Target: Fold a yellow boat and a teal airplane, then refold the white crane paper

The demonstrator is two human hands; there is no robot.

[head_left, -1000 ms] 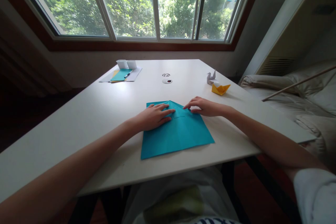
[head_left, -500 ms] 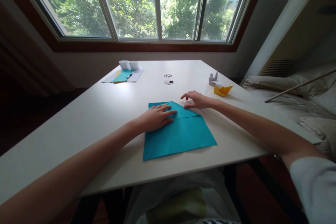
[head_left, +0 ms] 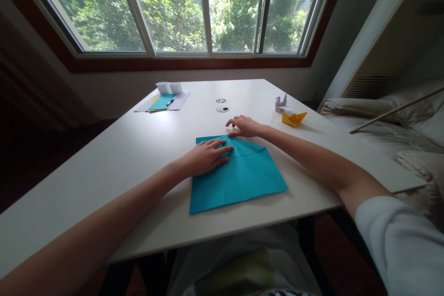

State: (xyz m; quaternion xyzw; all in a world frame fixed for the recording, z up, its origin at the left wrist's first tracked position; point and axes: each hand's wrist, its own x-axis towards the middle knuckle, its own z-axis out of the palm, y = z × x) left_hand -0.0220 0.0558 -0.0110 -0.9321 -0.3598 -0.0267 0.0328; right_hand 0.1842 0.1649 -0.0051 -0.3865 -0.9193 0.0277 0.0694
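Note:
A sheet of teal paper (head_left: 239, 180) lies on the white table in front of me, its far right corner folded inward as a triangular flap. Flat on the paper's left far part rests my left hand (head_left: 208, 156), fingers spread toward the right and covering part of the fold. My right hand (head_left: 244, 126) is at the far edge, by the peak of the flap. Its fingers are curved and apart, and the thumb touches the paper's edge or lies just beside it; nothing is held in it.
Near the table's (head_left: 132, 162) far left lie teal and yellow paper (head_left: 163, 101), a pen (head_left: 170, 101) and white folded paper pieces (head_left: 169, 88). Two round cable covers (head_left: 222, 109) sit mid-table. At the right stand a paper crane (head_left: 280, 102) and a yellow paper boat (head_left: 293, 119).
My right hand has slid left along the folded edge to the flap's peak. The left hand stays in place on the paper.

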